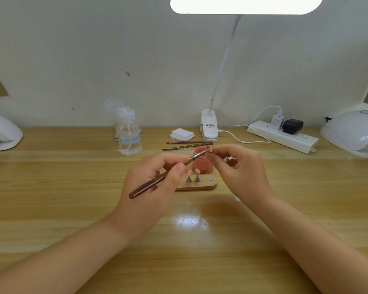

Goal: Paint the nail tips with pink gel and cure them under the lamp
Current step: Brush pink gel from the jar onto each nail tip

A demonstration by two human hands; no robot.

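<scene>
i see the left hand [155, 179] gripping a dark brown wooden-handled brush [157, 181], bristle end raised toward the right hand [240, 166]. the right hand pinches a small nail tip [208, 148] between its fingertips, held above the pink gel jar [200, 163]. two pink nail tips [193, 172] stand on a light wooden holder [202, 184] just in front of the jar. a white curing lamp [353, 132] sits far right on the wooden table [72, 209].

The single head-worn camera is looking forward and down, close over the worktop [51, 209], facing the wall [94, 49].
</scene>
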